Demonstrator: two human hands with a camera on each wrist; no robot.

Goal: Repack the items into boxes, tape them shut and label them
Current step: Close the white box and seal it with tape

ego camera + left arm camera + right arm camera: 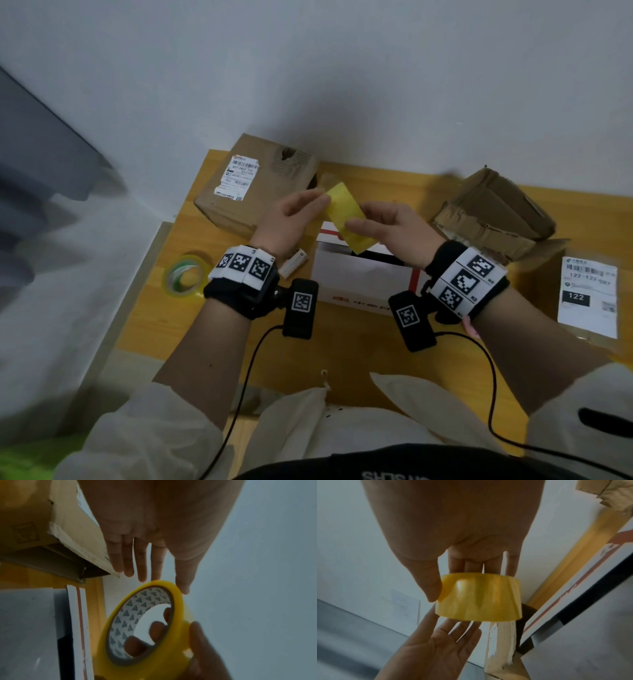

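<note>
Tape roll [346, 215] — yellow, with a patterned white core [137, 616] — sits in our right hand [394, 233], raised above the bench [144, 322] and over the white box [363, 281]. Our grip there is a pinch: the thumb [429, 582] presses the outer band while the fingers [154, 630] pass through the core, as the left wrist view shows. Our left hand [291, 216] is spread, fingers straight and a little apart, their tips just at the far rim of the roll; from the right wrist view its palm [433, 650] lies open below the roll, holding nothing. Beneath the hands the white box with red stripes lies on the bench, a dark gap showing at its top edge. Left of it, near our left wrist, lies a small white cylinder [293, 263], and farther left a second tape roll [185, 274] with a green-printed core rests flat on the bench. Behind our left hand stands a brown cardboard box [253, 185] carrying a white shipping label [238, 180] — its top is torn. To the right a crumpled brown box [496, 212] rests tilted, and near the right edge a white printed label [587, 296] lies on brown cardboard.
</note>
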